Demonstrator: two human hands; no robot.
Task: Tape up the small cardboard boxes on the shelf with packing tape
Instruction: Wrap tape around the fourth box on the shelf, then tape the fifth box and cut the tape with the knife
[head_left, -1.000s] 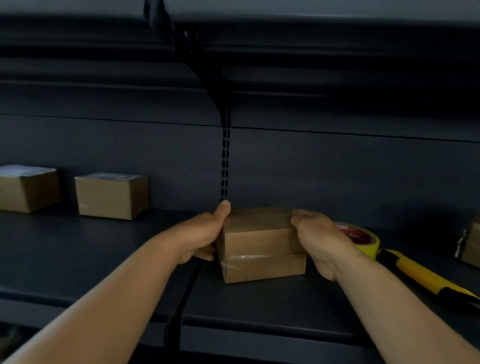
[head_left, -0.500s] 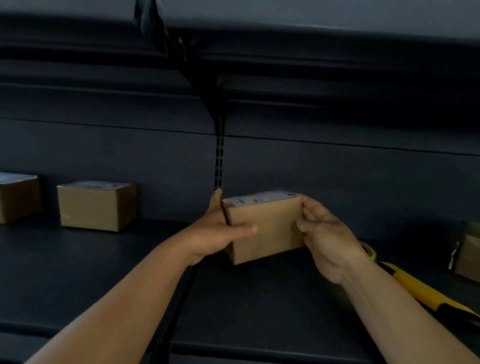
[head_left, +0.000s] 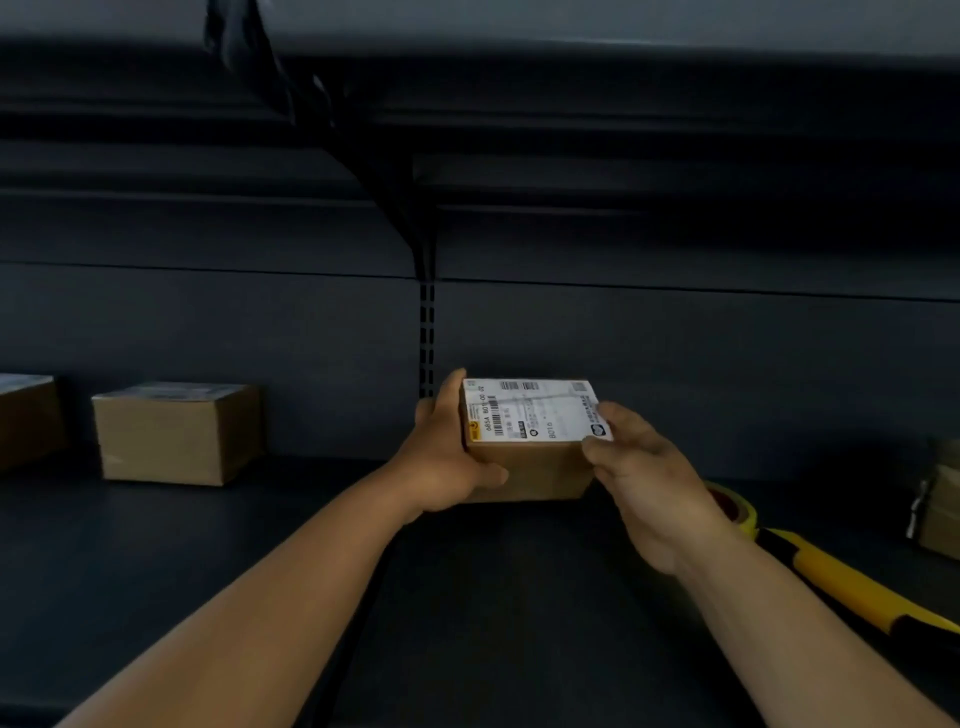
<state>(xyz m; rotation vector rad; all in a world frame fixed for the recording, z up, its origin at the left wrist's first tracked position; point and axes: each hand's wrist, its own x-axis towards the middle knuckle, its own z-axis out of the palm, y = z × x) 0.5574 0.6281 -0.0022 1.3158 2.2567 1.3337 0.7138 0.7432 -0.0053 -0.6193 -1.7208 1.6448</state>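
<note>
A small cardboard box (head_left: 530, 467) with a white shipping label on its top face is held between both hands, just above the dark shelf (head_left: 260, 571). My left hand (head_left: 441, 462) grips its left side, thumb up along the edge and fingers across the front. My right hand (head_left: 644, 478) grips its right side. A roll of packing tape (head_left: 735, 512) with a yellow rim lies on the shelf behind my right wrist, mostly hidden.
Another cardboard box (head_left: 176, 434) stands at the left, and a further box (head_left: 26, 415) is cut off by the left edge. A yellow and black utility knife (head_left: 852, 587) lies at the right. One more box (head_left: 940, 499) shows at the right edge. An upper shelf hangs overhead.
Both hands lifted the box off the shelf and turned it over, so the taped seam has gone from view and the labelled face now points up.
</note>
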